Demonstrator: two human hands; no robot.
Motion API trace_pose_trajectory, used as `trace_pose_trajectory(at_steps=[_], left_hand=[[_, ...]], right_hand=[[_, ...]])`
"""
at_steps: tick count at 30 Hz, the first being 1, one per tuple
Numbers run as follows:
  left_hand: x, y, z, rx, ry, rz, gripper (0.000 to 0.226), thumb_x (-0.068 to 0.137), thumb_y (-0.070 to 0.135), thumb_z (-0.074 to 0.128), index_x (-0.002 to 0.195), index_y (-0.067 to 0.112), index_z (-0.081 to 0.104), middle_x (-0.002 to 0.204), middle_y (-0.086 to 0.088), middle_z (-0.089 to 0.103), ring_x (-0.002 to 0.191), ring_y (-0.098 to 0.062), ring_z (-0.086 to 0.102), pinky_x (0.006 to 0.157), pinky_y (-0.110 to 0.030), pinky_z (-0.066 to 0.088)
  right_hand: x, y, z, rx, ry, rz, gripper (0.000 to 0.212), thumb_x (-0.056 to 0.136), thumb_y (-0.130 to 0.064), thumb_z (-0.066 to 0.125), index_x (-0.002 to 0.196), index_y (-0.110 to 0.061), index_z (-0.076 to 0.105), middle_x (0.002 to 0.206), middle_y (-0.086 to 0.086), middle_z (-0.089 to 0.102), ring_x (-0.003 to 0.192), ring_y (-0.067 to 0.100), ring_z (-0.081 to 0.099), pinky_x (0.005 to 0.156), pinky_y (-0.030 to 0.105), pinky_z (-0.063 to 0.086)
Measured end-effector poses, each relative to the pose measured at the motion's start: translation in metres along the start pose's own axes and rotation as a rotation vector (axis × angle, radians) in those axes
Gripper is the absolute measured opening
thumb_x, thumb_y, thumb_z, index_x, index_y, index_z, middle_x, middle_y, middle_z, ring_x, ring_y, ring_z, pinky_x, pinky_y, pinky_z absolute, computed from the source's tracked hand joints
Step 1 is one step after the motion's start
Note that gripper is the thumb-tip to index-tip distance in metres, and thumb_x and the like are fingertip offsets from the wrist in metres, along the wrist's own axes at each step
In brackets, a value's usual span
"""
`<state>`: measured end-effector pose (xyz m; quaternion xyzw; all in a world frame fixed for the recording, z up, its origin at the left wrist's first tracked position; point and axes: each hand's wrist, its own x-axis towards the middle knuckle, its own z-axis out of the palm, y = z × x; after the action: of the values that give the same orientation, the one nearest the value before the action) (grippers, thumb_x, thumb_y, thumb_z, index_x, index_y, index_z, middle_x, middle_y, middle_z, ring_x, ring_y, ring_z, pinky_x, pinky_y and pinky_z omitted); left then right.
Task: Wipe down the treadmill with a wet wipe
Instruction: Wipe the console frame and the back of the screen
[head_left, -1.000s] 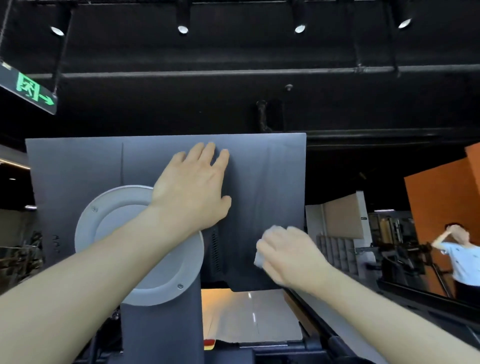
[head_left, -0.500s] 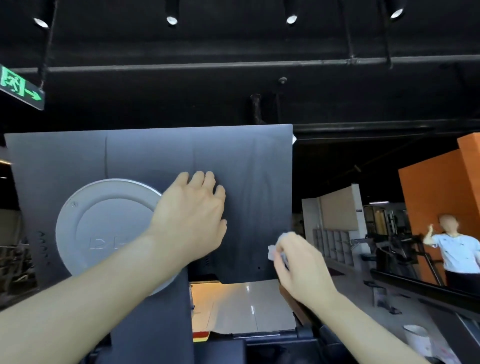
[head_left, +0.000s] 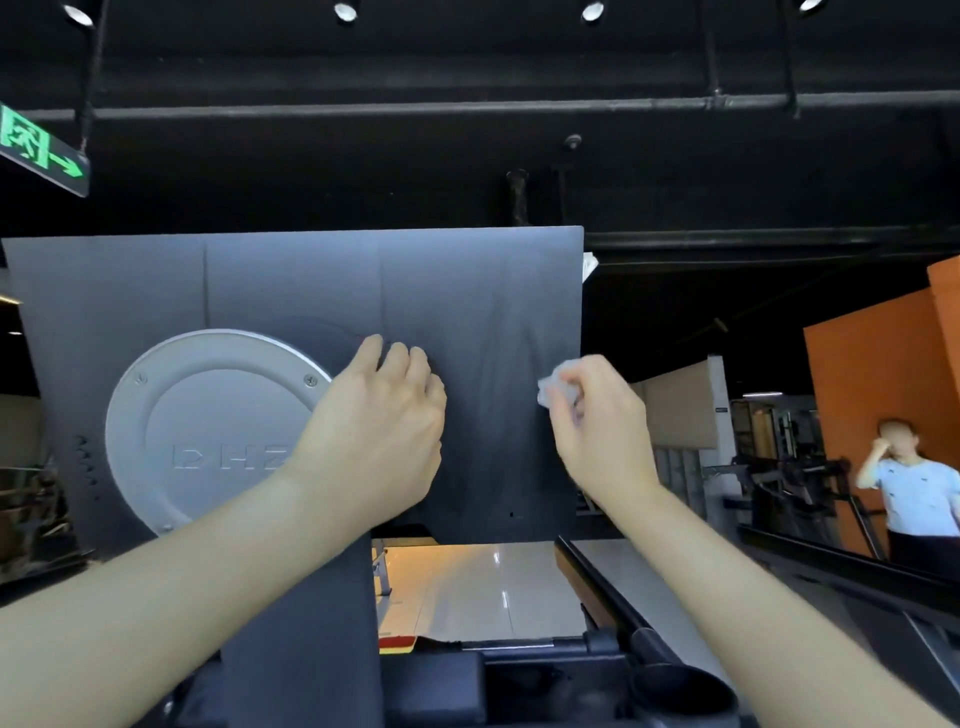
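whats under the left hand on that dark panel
The left hand rests on the dark panel, covering the round grey cover's right edge and the end of its lettering. Anything else beneath is hidden.

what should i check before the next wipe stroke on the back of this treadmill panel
1. The wet wipe is pinched in the right hand: ok.
2. The wipe is touching the dark panel: cannot tell.
3. The left hand rests on the panel to steady it: ok.
4. The path for a leftward stroke is free: not ok, the left hand lies on the panel left of the wipe.
5. The person in the background is well away from both hands: ok.
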<state>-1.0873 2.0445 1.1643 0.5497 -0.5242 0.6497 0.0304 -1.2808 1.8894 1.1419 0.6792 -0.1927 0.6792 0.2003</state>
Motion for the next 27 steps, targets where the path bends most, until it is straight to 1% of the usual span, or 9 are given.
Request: trace_pose_trajectory(at_steps=[2,4,6,9,12,15,19,22,27], left_hand=[[-0.008,0.005,0.002,0.035,0.02,0.077,0.037,0.097,0.033,0.04,0.106,0.007,0.064,0.103,-0.014,0.061,0.101,-0.036,0.054,0.119,-0.053,0.019],[-0.019,0.005,0.0,0.008,0.053,0.125,0.03,0.095,0.025,0.045,0.095,0.006,0.068,0.098,-0.016,0.065,0.104,-0.039,0.057,0.125,-0.055,0.004],[-0.029,-0.003,-0.002,-0.058,0.148,0.107,0.024,0.093,0.021,0.05,0.089,0.005,0.067,0.105,-0.018,0.066,0.112,-0.041,0.057,0.126,-0.056,0.005],[-0.047,-0.018,0.0,-0.114,0.265,-0.038,0.039,0.091,0.037,0.06,0.108,0.003,0.067,0.134,-0.023,0.058,0.13,-0.041,0.05,0.123,-0.059,0.017],[-0.064,-0.026,0.006,-0.185,0.292,-0.162,0.07,0.089,0.055,0.061,0.134,0.001,0.059,0.15,-0.024,0.047,0.143,-0.041,0.041,0.121,-0.06,0.023],[-0.073,-0.028,0.012,-0.215,0.297,-0.171,0.079,0.09,0.06,0.061,0.141,0.0,0.054,0.154,-0.024,0.044,0.148,-0.04,0.035,0.12,-0.061,0.024],[-0.074,-0.028,0.016,-0.219,0.337,-0.163,0.075,0.09,0.058,0.06,0.138,0.001,0.057,0.151,-0.024,0.047,0.147,-0.04,0.037,0.12,-0.061,0.025],[-0.074,-0.028,0.017,-0.221,0.35,-0.166,0.073,0.091,0.056,0.059,0.139,0.001,0.056,0.152,-0.023,0.046,0.148,-0.04,0.035,0.12,-0.061,0.024],[-0.071,-0.02,0.015,-0.277,0.339,-0.207,0.067,0.088,0.045,0.063,0.136,-0.001,0.056,0.152,-0.024,0.044,0.15,-0.041,0.03,0.121,-0.062,0.02]], right_hand=[[-0.062,0.009,0.01,-0.04,-0.156,-0.03,0.009,0.102,-0.019,0.056,0.094,-0.022,0.054,0.094,-0.011,0.054,0.08,0.005,0.051,0.075,0.017,0.043],[-0.101,0.014,0.016,-0.107,-0.313,-0.093,0.012,0.101,-0.014,0.057,0.091,-0.019,0.053,0.092,-0.01,0.053,0.079,0.011,0.05,0.073,0.03,0.049],[-0.1,0.013,0.016,-0.132,-0.34,-0.107,0.011,0.099,-0.013,0.057,0.091,-0.019,0.053,0.093,-0.008,0.056,0.08,0.015,0.051,0.072,0.033,0.05],[-0.062,-0.012,0.015,-0.016,-0.198,0.043,0.006,0.099,-0.017,0.061,0.098,-0.019,0.055,0.094,-0.013,0.056,0.082,0.007,0.049,0.07,0.015,0.038],[-0.043,-0.045,0.04,-0.035,-0.185,0.059,0.007,0.096,-0.016,0.067,0.093,-0.017,0.061,0.095,-0.008,0.061,0.082,0.01,0.054,0.069,0.012,0.039],[-0.069,-0.079,0.081,-0.136,-0.3,-0.134,0.013,0.088,-0.007,0.069,0.082,-0.015,0.061,0.082,0.002,0.062,0.073,0.023,0.059,0.062,0.031,0.048],[-0.098,-0.089,0.095,-0.209,-0.448,-0.463,0.021,0.071,-0.002,0.073,0.087,-0.013,0.065,0.081,0.003,0.061,0.071,0.025,0.059,0.062,0.034,0.044],[-0.086,-0.059,0.062,-0.308,-0.504,-0.251,0.014,0.085,-0.011,0.068,0.077,-0.019,0.06,0.08,0.0,0.064,0.075,0.026,0.064,0.064,0.034,0.048],[-0.096,0.01,0.0,-0.134,-0.229,0.207,0.007,0.098,-0.018,0.056,0.092,-0.02,0.055,0.094,-0.007,0.06,0.084,0.014,0.055,0.069,0.028,0.04]])
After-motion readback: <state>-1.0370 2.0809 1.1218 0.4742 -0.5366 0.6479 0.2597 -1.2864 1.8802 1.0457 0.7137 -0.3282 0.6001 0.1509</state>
